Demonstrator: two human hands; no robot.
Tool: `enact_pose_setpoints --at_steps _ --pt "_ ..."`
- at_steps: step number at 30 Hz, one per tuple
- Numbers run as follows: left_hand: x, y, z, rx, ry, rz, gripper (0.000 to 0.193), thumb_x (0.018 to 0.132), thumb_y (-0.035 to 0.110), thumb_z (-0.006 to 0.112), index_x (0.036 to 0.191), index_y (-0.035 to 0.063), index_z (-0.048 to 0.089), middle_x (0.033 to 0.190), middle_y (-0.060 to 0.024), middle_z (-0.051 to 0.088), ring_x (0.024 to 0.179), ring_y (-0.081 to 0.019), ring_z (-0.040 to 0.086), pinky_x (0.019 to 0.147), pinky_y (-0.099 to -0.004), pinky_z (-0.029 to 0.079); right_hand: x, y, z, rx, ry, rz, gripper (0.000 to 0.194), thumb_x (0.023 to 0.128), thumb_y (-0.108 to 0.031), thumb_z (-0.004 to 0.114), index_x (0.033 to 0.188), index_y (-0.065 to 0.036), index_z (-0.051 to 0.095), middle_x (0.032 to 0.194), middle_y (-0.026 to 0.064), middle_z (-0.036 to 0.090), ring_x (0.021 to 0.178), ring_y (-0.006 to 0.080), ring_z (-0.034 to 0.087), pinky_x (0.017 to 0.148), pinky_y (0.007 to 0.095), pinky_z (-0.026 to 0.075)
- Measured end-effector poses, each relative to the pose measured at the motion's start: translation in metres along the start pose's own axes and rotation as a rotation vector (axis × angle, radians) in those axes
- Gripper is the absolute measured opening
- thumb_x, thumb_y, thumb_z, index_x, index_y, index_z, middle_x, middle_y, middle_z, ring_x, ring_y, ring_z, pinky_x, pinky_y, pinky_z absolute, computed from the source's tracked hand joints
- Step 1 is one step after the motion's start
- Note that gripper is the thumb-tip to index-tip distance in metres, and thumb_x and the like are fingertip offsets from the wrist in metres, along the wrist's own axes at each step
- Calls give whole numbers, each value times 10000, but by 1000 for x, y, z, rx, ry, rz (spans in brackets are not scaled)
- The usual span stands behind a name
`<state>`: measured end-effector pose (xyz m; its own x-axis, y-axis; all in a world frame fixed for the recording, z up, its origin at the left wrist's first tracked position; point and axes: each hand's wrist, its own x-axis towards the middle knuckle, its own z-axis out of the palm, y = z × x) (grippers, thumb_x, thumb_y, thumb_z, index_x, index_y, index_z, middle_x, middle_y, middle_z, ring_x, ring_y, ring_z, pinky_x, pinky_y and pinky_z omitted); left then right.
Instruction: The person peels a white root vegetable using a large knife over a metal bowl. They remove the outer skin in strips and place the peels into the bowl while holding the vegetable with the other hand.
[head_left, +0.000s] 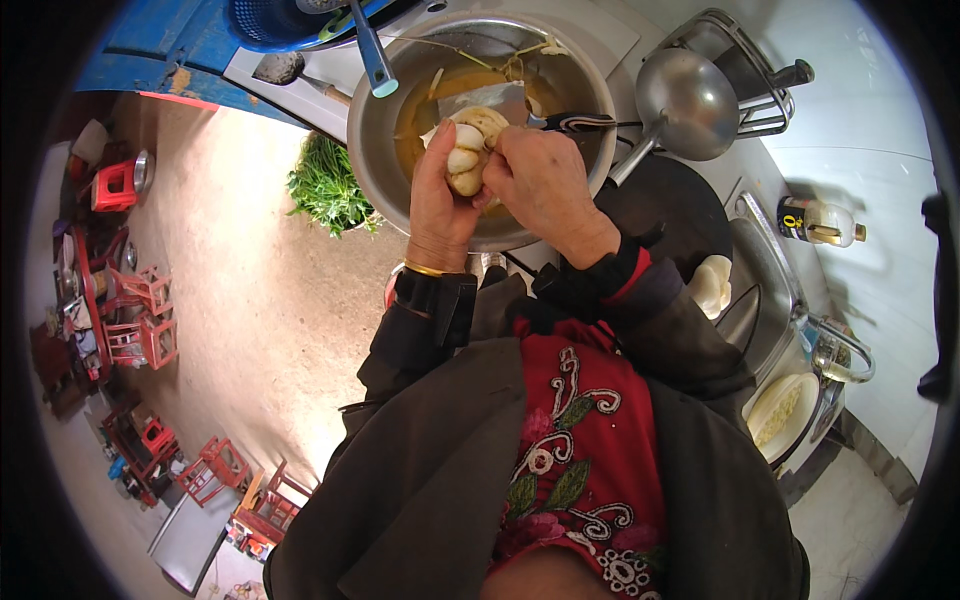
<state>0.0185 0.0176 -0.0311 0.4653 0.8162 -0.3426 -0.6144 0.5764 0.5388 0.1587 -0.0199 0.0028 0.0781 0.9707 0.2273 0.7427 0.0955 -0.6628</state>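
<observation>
My left hand (439, 202) holds a knobbly, pale root vegetable or bulb (465, 161) over a large metal basin (367, 142). The fingers of my right hand (551, 184) are pinched against the right side of this pale piece; whether they hold a part of it is hidden. Beyond my hands, a wide knife blade (487, 101) with a black handle (577, 122) lies across the basin. Yellowish-brown water stands in the basin, with thin stems (480, 60) and pale scraps at its far side.
A metal ladle (686, 105) and a round dark board or lid (675, 202) are right of the basin. Another pale piece (710, 286) lies near the sink (780, 277). Further about are a bottle (821, 223), a white bowl (784, 416), a blue colander (277, 22) and leafy greens (326, 184).
</observation>
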Motion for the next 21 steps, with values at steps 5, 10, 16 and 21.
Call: enact_pose_setpoints --at_steps 5,10,16,21 --pt "2 -5 2 -17 27 -7 343 1042 418 559 1130 95 633 956 -20 695 706 -110 636 462 -224 389 -1 0 4 -15 45 0 197 782 -177 699 759 4 623 759 221 670 747 418 670 660 512 533" --pt "4 -3 7 -34 104 -79 336 1016 427 597 1084 103 652 910 -12 693 634 -106 618 433 -219 366 -1 -2 5 -146 167 -78 193 741 -169 720 777 -26 596 758 165 653 750 360 659 643 464 530" --pt "2 -1 18 47 261 -82 305 958 434 663 1036 139 672 845 9 684 578 -106 586 418 -217 366 5 11 0 -255 179 -265 177 729 -158 719 774 -47 589 737 118 612 753 333 644 639 441 533" --pt "7 -5 13 2 334 -196 303 938 453 672 1008 158 666 836 7 677 551 -118 564 408 -230 351 21 20 -13 -219 224 -341 146 745 -140 713 776 -44 608 740 128 607 749 322 638 644 428 529"
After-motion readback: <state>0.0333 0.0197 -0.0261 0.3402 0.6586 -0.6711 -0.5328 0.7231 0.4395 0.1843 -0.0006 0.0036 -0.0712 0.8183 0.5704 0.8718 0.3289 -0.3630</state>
